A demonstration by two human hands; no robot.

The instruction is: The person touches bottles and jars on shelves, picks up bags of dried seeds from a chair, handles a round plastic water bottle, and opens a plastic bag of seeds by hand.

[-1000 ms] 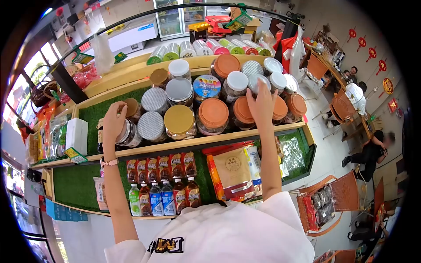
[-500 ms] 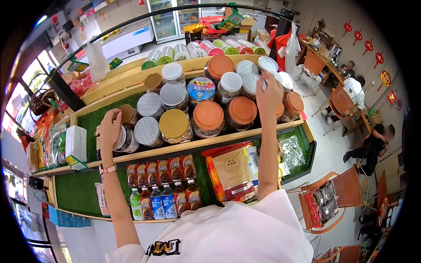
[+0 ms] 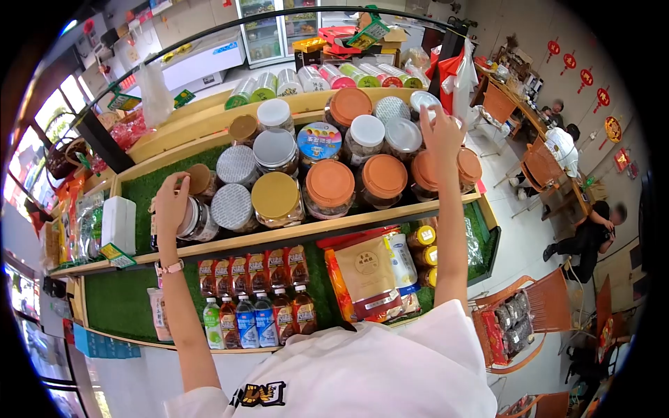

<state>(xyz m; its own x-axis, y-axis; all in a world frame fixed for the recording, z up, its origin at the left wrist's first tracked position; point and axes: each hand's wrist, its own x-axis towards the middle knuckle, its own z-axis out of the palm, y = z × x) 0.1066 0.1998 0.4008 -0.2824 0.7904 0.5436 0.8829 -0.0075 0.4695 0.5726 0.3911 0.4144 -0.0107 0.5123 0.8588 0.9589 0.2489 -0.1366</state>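
Observation:
My left hand (image 3: 171,203) is at the left end of the upper shelf, its fingers bent and apart. The fingertips touch or nearly touch a small brown-lidded jar (image 3: 201,178), and a jar with a pale lid (image 3: 202,221) lies tilted beside the wrist. At the right end of the jars, my right hand (image 3: 442,136) is spread over a white-lidded jar that it mostly covers. A clear-lidded jar (image 3: 403,134) and an orange-lidded jar (image 3: 423,170) stand left of this hand. Another orange-lidded jar (image 3: 469,166) stands to its right.
More jars fill the middle, including a gold-lidded one (image 3: 277,198). A wooden rail (image 3: 334,224) edges the shelf. Below lie drink bottles (image 3: 265,320), a brown food bag (image 3: 368,268) and yellow-lidded jars (image 3: 426,237). A wicker chair (image 3: 550,306) and seated people (image 3: 596,230) are at the right.
My right hand has moved right and slightly back, from the clear-lidded jar toward the end of the row, and its fingers have spread. The left hand has barely moved.

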